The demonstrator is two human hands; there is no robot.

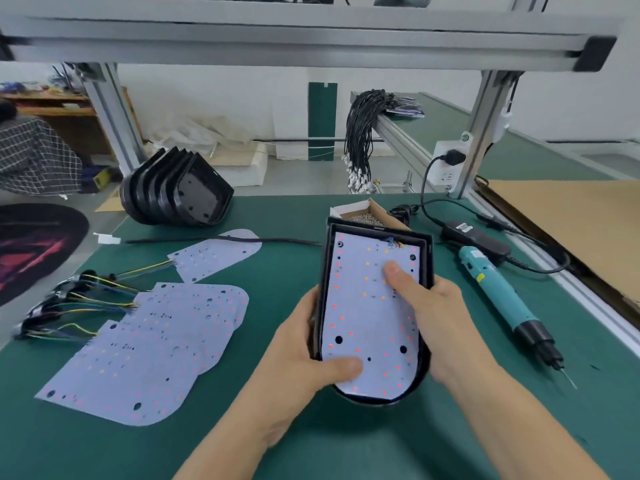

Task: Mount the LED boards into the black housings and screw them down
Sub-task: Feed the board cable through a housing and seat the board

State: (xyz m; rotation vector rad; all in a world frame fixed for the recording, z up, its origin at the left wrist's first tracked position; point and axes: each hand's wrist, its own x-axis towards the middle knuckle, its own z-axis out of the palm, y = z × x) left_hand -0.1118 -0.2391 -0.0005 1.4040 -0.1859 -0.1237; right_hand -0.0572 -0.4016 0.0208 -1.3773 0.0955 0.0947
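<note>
A black housing (428, 258) with a white LED board (367, 306) lying inside it is held above the green mat. My left hand (304, 344) grips the housing's left edge, thumb pressing the board's near end. My right hand (426, 310) grips the right edge, thumb pressing the board's middle. Several loose LED boards (149, 344) with coloured wires lie spread at the left. A stack of empty black housings (176, 188) leans at the mat's far left. A teal electric screwdriver (502, 299) lies at the right. Behind the held housing stands a cardboard box of screws (363, 211).
The screwdriver's black power adapter (474, 235) and cord run to a wall socket (446, 161) on the aluminium frame post. A bundle of black cables (360, 133) hangs off a rail at the back. A cardboard sheet (571, 230) lies at the right.
</note>
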